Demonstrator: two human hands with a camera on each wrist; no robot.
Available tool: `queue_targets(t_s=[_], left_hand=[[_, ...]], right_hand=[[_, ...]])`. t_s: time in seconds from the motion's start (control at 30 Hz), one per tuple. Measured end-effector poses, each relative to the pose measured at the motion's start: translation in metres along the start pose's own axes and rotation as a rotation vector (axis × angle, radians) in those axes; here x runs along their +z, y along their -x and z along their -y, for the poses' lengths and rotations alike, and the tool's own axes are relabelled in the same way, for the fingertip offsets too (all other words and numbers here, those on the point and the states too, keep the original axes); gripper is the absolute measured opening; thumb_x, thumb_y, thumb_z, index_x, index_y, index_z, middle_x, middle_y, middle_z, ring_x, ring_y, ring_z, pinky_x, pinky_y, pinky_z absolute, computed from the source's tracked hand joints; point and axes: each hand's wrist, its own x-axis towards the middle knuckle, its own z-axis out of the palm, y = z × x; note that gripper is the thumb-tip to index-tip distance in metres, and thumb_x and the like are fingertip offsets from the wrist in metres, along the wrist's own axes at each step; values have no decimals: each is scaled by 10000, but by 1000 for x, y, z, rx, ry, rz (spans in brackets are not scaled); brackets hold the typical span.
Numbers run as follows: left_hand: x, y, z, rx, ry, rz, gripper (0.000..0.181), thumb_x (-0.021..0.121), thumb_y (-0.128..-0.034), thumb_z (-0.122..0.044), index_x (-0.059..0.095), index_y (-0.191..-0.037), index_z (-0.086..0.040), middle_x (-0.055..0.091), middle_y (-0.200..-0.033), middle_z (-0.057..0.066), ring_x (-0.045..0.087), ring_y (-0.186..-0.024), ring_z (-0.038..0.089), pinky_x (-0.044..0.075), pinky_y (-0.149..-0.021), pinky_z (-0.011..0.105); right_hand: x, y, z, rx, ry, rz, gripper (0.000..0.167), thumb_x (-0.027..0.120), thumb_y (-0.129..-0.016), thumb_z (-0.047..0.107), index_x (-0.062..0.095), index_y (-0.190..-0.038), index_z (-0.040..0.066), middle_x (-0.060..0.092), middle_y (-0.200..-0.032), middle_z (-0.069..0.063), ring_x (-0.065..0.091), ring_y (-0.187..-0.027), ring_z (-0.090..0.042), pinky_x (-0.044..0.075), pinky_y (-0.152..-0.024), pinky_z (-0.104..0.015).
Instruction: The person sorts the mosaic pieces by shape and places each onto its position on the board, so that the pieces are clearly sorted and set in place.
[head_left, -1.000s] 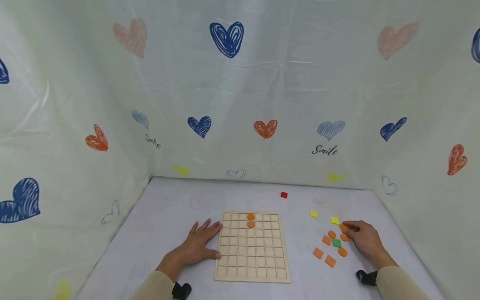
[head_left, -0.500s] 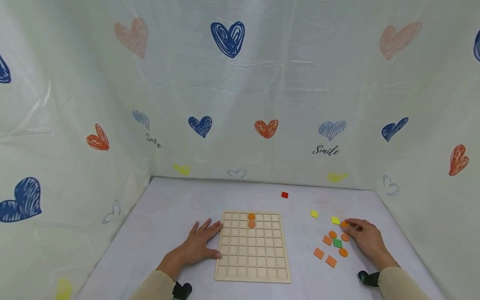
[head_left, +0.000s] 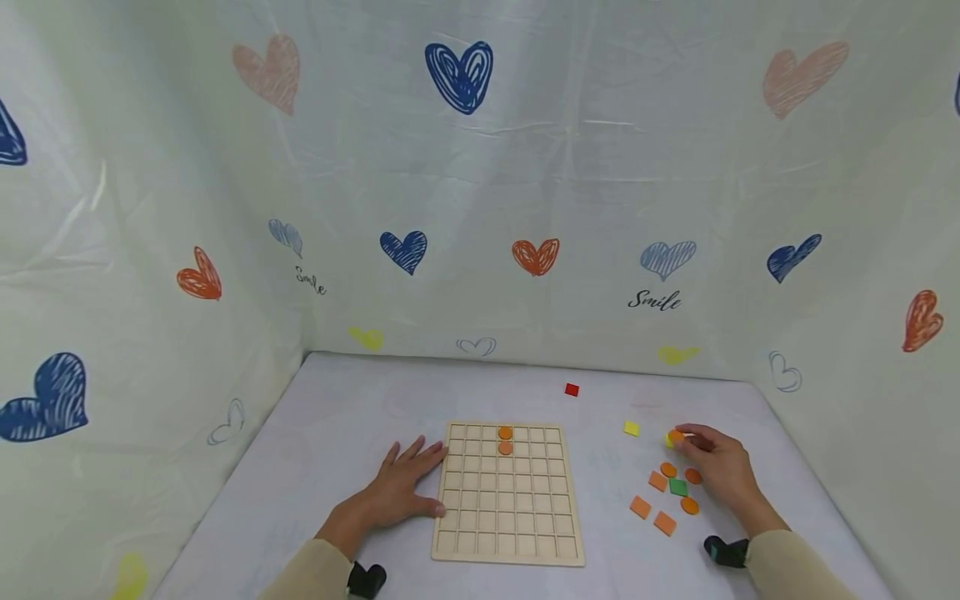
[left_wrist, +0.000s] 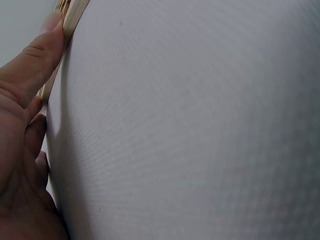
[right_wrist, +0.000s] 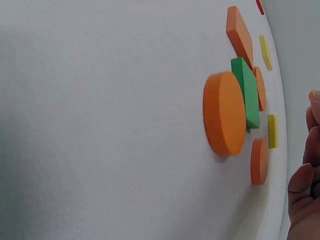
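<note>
My left hand (head_left: 397, 492) rests spread on the table, its fingertips and thumb touching the left edge of a wooden grid board (head_left: 513, 560). Two orange discs (head_left: 506, 448) lie in the board's top two rows, one below the other. On the right, my right hand (head_left: 716, 469) pinches another orange disc (head_left: 676, 436) at its fingertips. That disc is over a yellow square tile (head_left: 668, 442) and partly covers it. In the right wrist view the hand (right_wrist: 306, 190) shows only at the right edge, with a sliver of orange at a fingertip.
Below the right hand lie several orange discs (head_left: 689, 506), orange square tiles (head_left: 664, 523) and a green square tile (head_left: 678, 487). A second yellow tile (head_left: 632, 428) lies farther left. Near the table's back edge is a red tile (head_left: 572, 389). A heart-printed curtain (head_left: 480, 208) hangs behind.
My right hand has lifted the orange disc off the table and carried it slightly back and left, over the yellow tile. My left hand stays at the board's edge.
</note>
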Motion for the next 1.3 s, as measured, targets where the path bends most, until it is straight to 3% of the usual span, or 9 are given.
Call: queue_targets(t_s=[0.13,0.5,0.87,1.3], left_hand=[[0,0,-1,-2,-4,2,1012,863,-799,-538,429,-1624,-144,385,-1704,58,169,-1635,384,-32,-1321,640],[-1,1,-4,-28,1,8,1009,868,-794,-534,434,-1623,-155,380,-1708,43,156,-1640,364,-32,-1331,620],[-3,2,-3,-17,7,24,1032,858,-802,-548,400,-1640,-158,369,-1713,49,135,-1646,357,-39,-1335,605],[-3,1,-3,-14,-6,34,1025,858,-805,-545,403,-1638,-159,365,-1714,50,134,-1646,358,-34,-1333,617]], right_hand=[[3,3,9,-31,6,12,393,715,-1026,223,662,-1382,63,675,-1265,-233,577,-1076,-327,485,-673,-65],[18,4,27,-41,-51,36,361,718,-1024,216,687,-1357,80,682,-1273,-219,602,-1011,-310,559,-643,-174],[33,4,40,-190,-84,47,292,734,-1010,187,742,-1286,93,745,-1209,-162,628,-962,-155,569,-722,-156],[49,5,61,-180,-147,84,299,757,-990,183,745,-1276,96,745,-1147,-109,640,-956,-144,565,-741,-167]])
